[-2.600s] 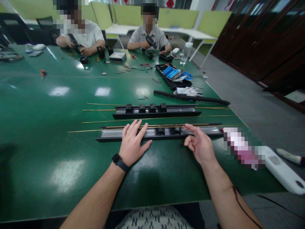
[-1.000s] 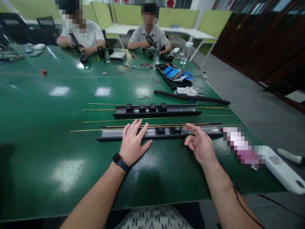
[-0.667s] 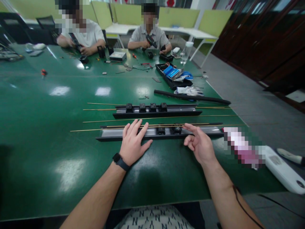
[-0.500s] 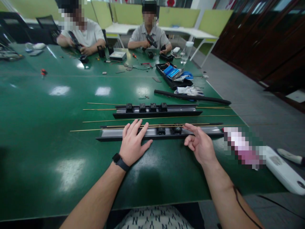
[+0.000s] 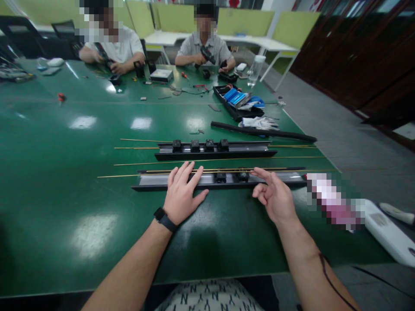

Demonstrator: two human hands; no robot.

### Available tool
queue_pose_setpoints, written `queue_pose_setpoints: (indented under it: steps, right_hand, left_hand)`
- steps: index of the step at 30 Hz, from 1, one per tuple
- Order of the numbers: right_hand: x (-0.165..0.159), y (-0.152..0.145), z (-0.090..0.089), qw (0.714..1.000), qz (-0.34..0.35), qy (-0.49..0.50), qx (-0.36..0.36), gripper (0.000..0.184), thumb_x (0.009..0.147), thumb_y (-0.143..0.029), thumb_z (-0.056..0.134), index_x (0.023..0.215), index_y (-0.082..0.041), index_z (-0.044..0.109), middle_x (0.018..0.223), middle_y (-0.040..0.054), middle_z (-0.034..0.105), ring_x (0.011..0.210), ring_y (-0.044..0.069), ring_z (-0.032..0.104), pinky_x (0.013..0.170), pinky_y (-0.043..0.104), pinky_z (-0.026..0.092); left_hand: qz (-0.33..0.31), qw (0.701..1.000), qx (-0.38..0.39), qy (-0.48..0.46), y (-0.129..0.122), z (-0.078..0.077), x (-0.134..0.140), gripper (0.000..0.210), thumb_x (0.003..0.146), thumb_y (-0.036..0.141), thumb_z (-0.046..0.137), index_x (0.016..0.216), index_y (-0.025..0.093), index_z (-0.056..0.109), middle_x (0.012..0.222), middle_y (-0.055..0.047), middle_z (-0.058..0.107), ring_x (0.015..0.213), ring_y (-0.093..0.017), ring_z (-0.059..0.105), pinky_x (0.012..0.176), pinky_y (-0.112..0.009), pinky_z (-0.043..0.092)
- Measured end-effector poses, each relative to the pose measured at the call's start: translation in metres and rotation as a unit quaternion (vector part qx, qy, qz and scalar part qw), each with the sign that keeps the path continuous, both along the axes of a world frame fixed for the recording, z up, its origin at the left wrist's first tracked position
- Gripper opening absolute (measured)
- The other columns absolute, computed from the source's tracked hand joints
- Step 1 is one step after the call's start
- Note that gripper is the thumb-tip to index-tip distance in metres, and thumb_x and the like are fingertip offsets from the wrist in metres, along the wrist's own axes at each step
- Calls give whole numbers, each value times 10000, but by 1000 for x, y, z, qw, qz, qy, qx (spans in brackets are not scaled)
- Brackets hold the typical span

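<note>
a long, black, silver-lined channel [image 5: 152, 178] lies crosswise on the bench [image 5: 97, 259], black blocks [image 5: 221, 176] standing inside, thin golden rods [image 5: 209, 171] running straight along its far edge.

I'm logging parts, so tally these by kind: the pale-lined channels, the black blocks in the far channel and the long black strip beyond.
Pale-lined channels: 2
Black blocks in the far channel: 4
Long black strip: 1
Total: 7

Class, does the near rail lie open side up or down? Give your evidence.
Up: the near rail shows its grey inside and black blocks.
</note>
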State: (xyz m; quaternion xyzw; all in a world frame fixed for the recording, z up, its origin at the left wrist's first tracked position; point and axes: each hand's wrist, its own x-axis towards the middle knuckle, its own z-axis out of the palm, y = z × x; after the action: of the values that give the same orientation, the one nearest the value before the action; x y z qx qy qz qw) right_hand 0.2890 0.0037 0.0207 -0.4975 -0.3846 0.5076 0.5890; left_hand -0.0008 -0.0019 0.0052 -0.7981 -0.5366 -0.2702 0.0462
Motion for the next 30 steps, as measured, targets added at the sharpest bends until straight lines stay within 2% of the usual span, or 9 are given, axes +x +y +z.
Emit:
queue_pose_setpoints:
  steps: [15, 30]
  right_hand:
    - [-1, -1, 1, 1000, 9, -5, 5, 431, 948, -550, 623, 1198, -225, 756, 1203, 111, 721, 524, 98, 625, 333, 198, 236]
    - [-1, 0, 0, 1000, 3, -1, 3, 447, 948, -562, 614, 1150, -200, 782, 1216, 134, 731, 516, 97, 622, 332, 199, 224]
  left_hand:
    - [-2, 1000, 0, -3, -1, 0, -1, 642, 947, 454, 651, 1531, 226, 513, 1606, -153, 489, 1537, -337, 395, 1276, -548, 243]
    - [0, 1000, 1, 1, 0, -1, -1, 645, 945, 456, 657, 1531, 229, 514, 1607, -153, 488, 1533, -335, 400, 1273, -548, 249]
